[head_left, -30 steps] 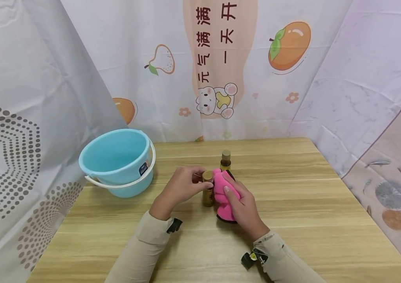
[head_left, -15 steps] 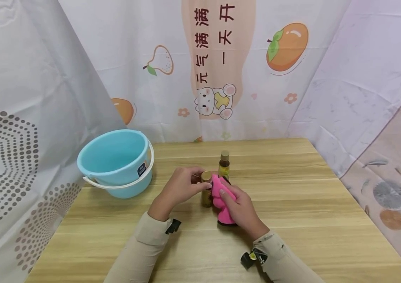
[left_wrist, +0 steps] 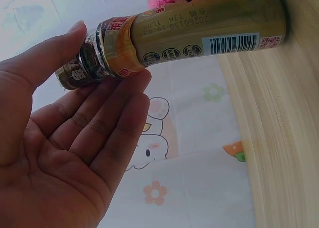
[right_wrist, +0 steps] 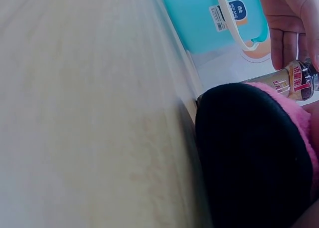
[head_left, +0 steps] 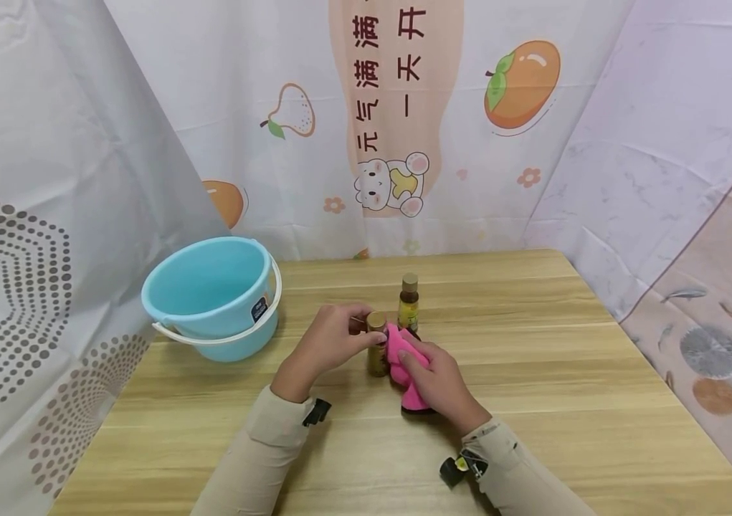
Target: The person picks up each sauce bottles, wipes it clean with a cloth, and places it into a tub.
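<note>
In the head view my left hand (head_left: 332, 337) pinches the cap end of a small gold-labelled glass bottle (head_left: 377, 358) that stands upright on the table (head_left: 533, 373). The left wrist view shows the thumb and fingertips at the bottle's neck, with its barcode side (left_wrist: 209, 33) facing the camera. My right hand (head_left: 436, 373) grips a soft, fluffy pink cleaning pad with black edging (head_left: 404, 358), pressed up against the bottle's right side. The pad's black backing (right_wrist: 254, 158) fills much of the right wrist view. Just behind stands a brown bottle with a yellow label (head_left: 408, 308).
A light blue bucket (head_left: 256, 330) with a white handle stands at the table's left back corner. Printed curtains (head_left: 314, 186) hang behind the table and along both sides.
The right hand has shifted the pink pad slightly down along the held bottle and changed its tilt, uncovering more of the bottle behind. The left hand keeps its hold in place.
</note>
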